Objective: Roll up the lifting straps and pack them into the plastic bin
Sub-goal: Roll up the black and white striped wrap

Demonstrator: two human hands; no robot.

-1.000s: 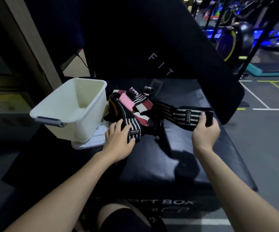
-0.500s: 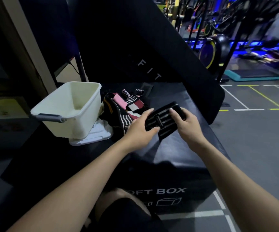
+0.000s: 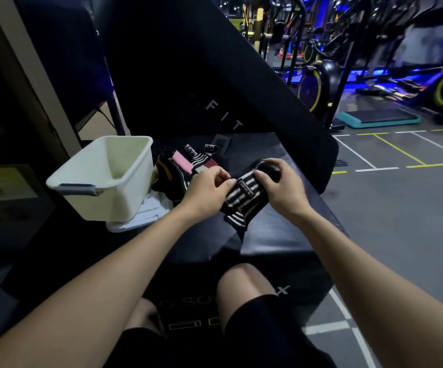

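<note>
Dim gym floor [image 3: 401,208] — black padded box [image 3: 276,235]; white bin [image 3: 95,181] on top

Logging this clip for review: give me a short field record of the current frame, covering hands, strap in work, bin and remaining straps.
left hand: pinches the near edge of the black strap with white stripes
right hand: curled over the strap's far, rolled end
strap: partly rolled, tail lying on the black padded box
cream plastic bin: left of the hands, no strap seen inside
remaining pile of straps: beside the bin
</note>
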